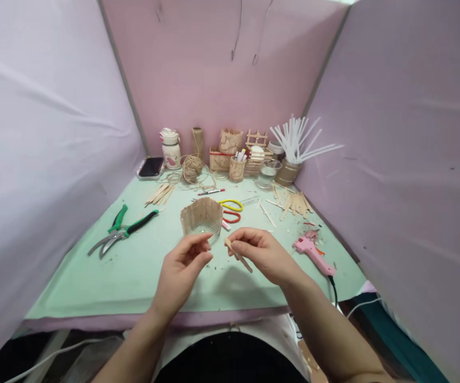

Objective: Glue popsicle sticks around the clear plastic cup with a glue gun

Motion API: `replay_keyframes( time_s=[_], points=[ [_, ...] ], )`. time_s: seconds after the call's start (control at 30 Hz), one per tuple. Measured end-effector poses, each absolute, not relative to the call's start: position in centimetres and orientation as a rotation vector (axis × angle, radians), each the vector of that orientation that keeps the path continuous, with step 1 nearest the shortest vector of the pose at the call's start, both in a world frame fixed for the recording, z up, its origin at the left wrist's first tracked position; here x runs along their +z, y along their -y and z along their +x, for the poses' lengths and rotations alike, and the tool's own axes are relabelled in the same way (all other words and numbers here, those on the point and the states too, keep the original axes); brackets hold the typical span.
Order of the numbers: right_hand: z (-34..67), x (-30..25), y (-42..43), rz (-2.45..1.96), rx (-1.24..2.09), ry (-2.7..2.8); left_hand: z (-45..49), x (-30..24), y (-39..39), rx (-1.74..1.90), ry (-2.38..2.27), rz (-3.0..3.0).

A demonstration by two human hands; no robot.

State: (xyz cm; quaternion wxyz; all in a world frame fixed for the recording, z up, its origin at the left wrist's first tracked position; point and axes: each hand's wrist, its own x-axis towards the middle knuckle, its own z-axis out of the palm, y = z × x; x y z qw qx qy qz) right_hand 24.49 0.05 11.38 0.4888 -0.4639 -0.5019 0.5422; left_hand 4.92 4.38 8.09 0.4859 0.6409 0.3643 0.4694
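Observation:
My right hand (262, 251) is closed in a pinch round a short wooden craft stick (238, 256) that slants down to the right. My left hand (184, 268) hovers just left of it with its fingers curled towards the thumb, and I see nothing in them. Just beyond both hands stands a clear glass bowl (201, 219) with wooden sticks glued upright round its wall.
Green-handled pliers (121, 229) lie at the left and a pink glue gun (313, 254) at the right on the green table (134, 276). Scissors (232, 210), loose sticks (293, 203), twine (192, 169), a phone (150, 167) and a cup of white rods (291, 154) sit farther back.

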Motion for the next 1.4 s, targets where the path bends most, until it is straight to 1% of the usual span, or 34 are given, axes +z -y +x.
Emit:
replay_keyframes(
  time_s=[0.1, 0.2, 0.43, 0.6, 0.87, 1.0, 1.07, 1.1, 1.23, 1.33, 1.4],
  points=[
    [22.7, 10.7, 0.0, -1.102, 1.431, 1.155, 5.9, 7.0, -4.4, 1.105, -0.758, 1.459],
    [22.1, 10.2, -0.1, -1.077, 1.468, 1.099, 6.1, 6.0, -4.5, 1.105, -0.708, 1.399],
    [23.4, 9.9, 1.2, -1.217, 1.365, 1.164, 6.0, 5.9, -4.8, 1.312, -0.843, 1.045],
    [24.3, 10.0, 2.3, -1.287, 1.344, 1.157, 5.7, 5.9, -4.3, 1.32, -0.741, 0.827],
    [23.7, 9.6, 3.1, -1.29, 1.451, 1.18, 4.7, 5.7, -2.2, 1.232, -0.612, 0.753],
    [23.6, 9.2, 3.6, -1.333, 1.437, 1.261, 4.2, 5.2, -1.2, 1.321, -0.609, 0.85],
    [24.7, 9.0, 4.0, -1.435, 1.28, 1.363, 3.5, 4.9, -1.1, 1.416, -0.614, 0.926],
    [25.7, 9.0, 4.2, -1.509, 1.139, 1.42, 3.0, 4.8, -1.1, 1.473, -0.625, 0.965],
    [31.9, 8.7, 5.9, -1.941, 0.342, 1.427, 0.7, 4.0, -2.0, 1.669, -0.775, 0.998],
    [36.9, 8.0, 7.5, -2.236, -0.023, 1.445, -0.3, 3.5, -2.8, 1.708, -0.845, 0.914],
    [39.5, 6.9, 8.4, -2.444, -0.191, 1.495, -0.4, 3.3, -3.1, 1.707, -0.861, 0.884]
  ],
)
